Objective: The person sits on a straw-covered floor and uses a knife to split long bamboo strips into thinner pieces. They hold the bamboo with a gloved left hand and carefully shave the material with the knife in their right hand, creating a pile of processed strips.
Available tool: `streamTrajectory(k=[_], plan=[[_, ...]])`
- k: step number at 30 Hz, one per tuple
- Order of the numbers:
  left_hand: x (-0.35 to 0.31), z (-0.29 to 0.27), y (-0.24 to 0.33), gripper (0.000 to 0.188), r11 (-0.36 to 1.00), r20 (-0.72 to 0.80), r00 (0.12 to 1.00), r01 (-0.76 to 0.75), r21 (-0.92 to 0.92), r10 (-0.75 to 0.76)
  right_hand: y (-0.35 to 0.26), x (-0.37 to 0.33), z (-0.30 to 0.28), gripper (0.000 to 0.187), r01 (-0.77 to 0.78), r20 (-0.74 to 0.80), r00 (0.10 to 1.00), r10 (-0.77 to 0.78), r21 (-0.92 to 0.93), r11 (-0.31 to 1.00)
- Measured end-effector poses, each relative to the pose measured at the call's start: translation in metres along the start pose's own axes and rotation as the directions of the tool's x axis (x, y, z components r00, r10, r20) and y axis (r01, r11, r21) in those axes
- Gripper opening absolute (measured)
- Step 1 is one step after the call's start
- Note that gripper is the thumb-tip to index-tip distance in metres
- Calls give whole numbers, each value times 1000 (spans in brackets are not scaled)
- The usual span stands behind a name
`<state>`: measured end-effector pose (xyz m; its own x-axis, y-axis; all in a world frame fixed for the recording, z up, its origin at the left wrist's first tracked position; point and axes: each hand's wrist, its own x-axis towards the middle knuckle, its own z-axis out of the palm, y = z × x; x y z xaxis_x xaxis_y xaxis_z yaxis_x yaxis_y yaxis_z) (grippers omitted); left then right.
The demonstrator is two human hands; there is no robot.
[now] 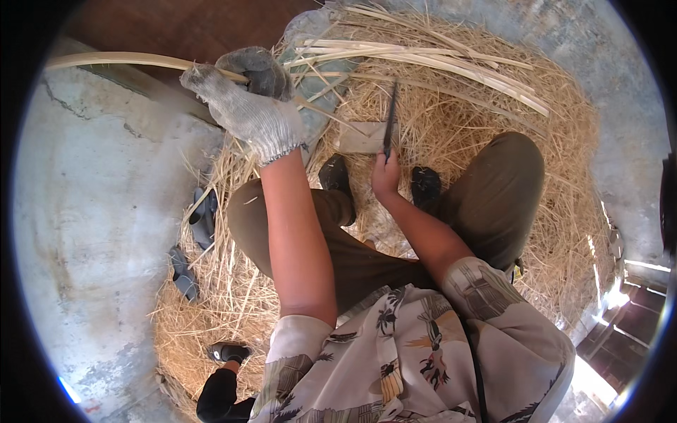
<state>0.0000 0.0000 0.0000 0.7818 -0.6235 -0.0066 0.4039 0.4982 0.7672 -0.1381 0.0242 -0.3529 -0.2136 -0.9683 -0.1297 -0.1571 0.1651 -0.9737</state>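
My left hand (247, 102), in a grey-white knitted glove with a darker palm, is raised at the far left. Its fingers are closed around a long pale bamboo strip (120, 59), which sticks out leftward past the wall's edge. My bare right hand (386, 178) grips a knife (391, 116) between my knees, the narrow dark blade pointing away from me. The handle is mostly hidden in the fist. Just left of the blade, partly behind it, lies a pale wooden block (355, 137) near my dark shoes.
Several split bamboo strips (437, 62) lie on a heap of straw-like shavings (564, 183) at the far side. Pale walls (92, 183) rise around. Dark footwear (185, 275) lies by the left wall. Another person's leg (220, 391) shows at lower left.
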Motion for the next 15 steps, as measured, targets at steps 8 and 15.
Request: streamTrajectory(k=[8,15], plan=[[0,2,2,78,1000,8,1000,-13,-16,13,-10,-13,7,33,-606,211,773,598,-33,795],[-9,23,5,89,996,77,993,-89,-12,89,8,4,2,37,38,-57,998,-38,0,999]])
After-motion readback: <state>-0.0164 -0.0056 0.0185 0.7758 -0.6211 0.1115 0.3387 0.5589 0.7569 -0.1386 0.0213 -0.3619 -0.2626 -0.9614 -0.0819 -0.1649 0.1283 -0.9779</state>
